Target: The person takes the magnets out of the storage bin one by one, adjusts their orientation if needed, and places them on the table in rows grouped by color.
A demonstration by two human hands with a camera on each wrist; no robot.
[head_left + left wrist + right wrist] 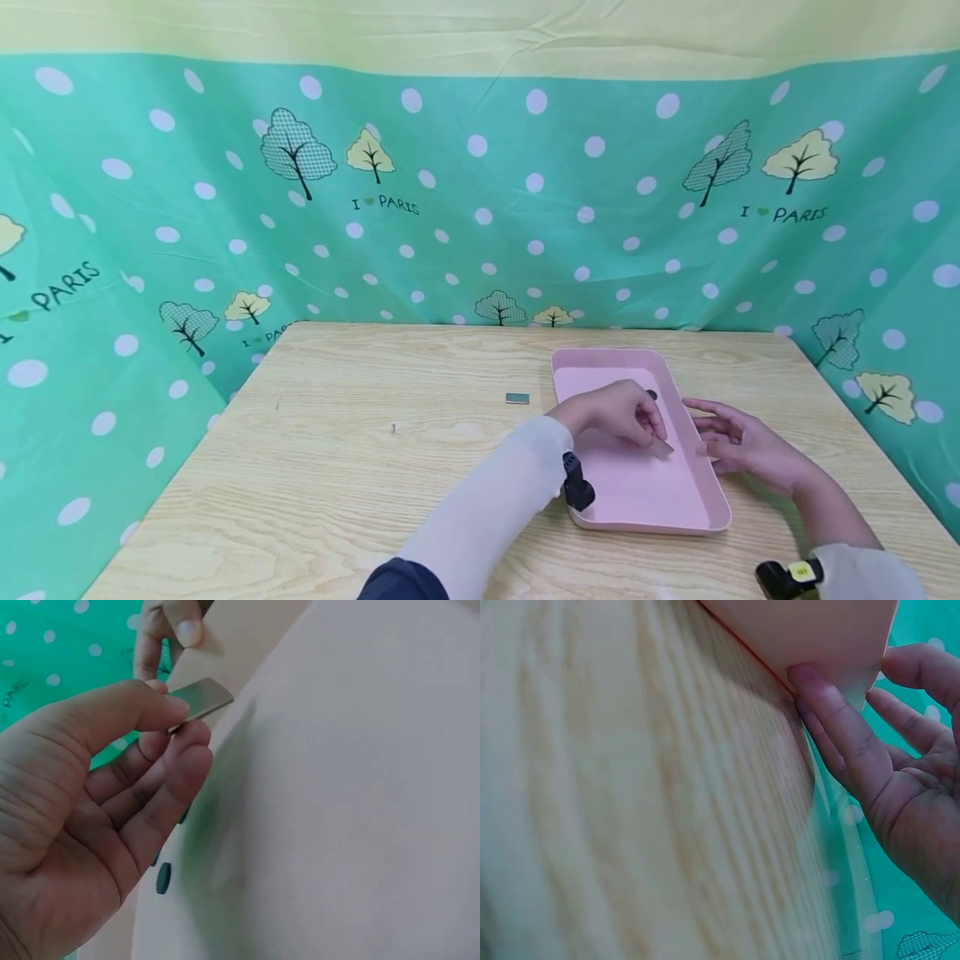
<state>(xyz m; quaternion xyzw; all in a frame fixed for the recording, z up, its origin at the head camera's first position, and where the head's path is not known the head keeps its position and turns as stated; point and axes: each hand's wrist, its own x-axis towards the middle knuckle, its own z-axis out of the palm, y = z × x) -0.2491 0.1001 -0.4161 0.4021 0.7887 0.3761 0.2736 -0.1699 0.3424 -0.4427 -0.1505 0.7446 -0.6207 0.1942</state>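
Observation:
My left hand (618,412) reaches over a pink rectangular tray (637,500). Between thumb and fingertips it pinches a small, flat, shiny rectangular plate (202,700), whose free end sticks out past the fingers. Dark, round, flat pieces (163,878) lie in the tray, partly hidden behind the left hand in the left wrist view. At the tray's right side, my right hand (753,450) touches the outer wall with extended, slightly bent fingers. The right wrist view shows a fingertip (808,679) against that wall, low near the tabletop.
A similar small dark rectangular plate (517,398) lies on the wooden table (300,483), left of the tray. Farther left is a tiny mark or bit (393,428). Green dotted cloth (450,192) hangs behind the table and at both sides.

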